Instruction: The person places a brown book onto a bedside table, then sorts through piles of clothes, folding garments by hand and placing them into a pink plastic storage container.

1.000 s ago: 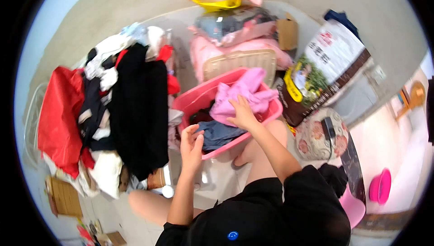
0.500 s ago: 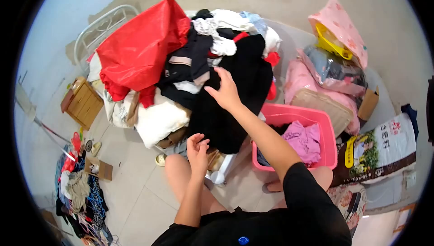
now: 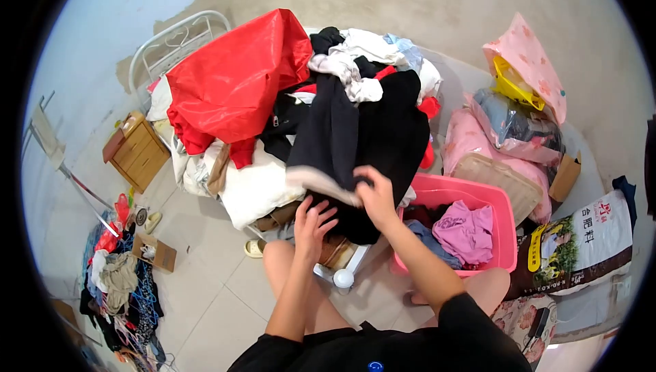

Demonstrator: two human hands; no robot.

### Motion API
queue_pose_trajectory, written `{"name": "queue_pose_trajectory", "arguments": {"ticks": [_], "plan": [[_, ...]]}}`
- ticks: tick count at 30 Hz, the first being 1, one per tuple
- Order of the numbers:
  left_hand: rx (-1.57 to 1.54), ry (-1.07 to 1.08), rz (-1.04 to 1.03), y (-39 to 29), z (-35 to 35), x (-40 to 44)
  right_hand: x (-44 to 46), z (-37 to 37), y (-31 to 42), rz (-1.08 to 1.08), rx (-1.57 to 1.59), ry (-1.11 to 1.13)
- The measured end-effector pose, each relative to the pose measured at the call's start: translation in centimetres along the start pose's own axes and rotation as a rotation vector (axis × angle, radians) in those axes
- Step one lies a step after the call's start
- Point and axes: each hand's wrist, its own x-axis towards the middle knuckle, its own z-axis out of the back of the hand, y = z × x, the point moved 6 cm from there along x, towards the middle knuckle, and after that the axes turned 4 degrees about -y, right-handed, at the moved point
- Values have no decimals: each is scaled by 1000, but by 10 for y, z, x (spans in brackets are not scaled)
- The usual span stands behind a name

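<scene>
My right hand (image 3: 376, 197) is closed on the edge of a dark garment (image 3: 329, 126) with a pale band, pulled out from the heap toward me. Just below the band, my left hand (image 3: 312, 228) has its fingers spread and holds nothing. The band is blurred, and the garment's exact kind cannot be made out. Under and beside it lies a large black cloth (image 3: 400, 122). A crumpled white piece (image 3: 347, 78) rests at the garment's far end. To the left, a big red bag (image 3: 236, 81) covers part of the heap.
Right of my knees stands a pink tub (image 3: 504, 225) with a pink garment (image 3: 465, 232) in it. Farther right are pink bags (image 3: 454, 136) and a printed sack (image 3: 581, 235). A wooden cabinet (image 3: 140, 156) and piled clothes (image 3: 123, 283) are on the left.
My right hand has come back toward me and closed on the dark garment, drawing it over the black cloth. My left hand has shifted slightly right. The view has shifted a little.
</scene>
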Motion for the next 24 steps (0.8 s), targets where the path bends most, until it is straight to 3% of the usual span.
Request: {"name": "queue_pose_trajectory", "arguments": {"ticks": [1,4,6,9,12,14,15,16,18,20,24], "plan": [[-111,40,37,11,-2,11,-26,10,9,44,0,48],[-204,63,35,27,-21,27,-93,44,-14,-408,62,236],[-305,103,108,18,-59,11,-115,62,-21,-390,29,321],[109,-48,15,31,-50,3,-134,78,-32,-612,74,591],[200,-33,-87,8,-47,-13,-117,83,-21,-397,159,352],[331,-106,-232,-16,-32,-23,-90,95,-44,-379,166,173],[355,-188,-306,-35,-31,-30,-74,101,-50,-201,-42,91],[378,-272,-377,-55,-32,-36,-59,105,-61,-153,-313,-11],[263,-450,-470,-73,-5,-24,-27,109,-92,113,-598,-261],[335,-509,-619,-83,19,-6,7,111,-114,-228,-604,-397],[669,-442,-523,-71,46,12,65,107,-184,-370,-561,-596]]}}
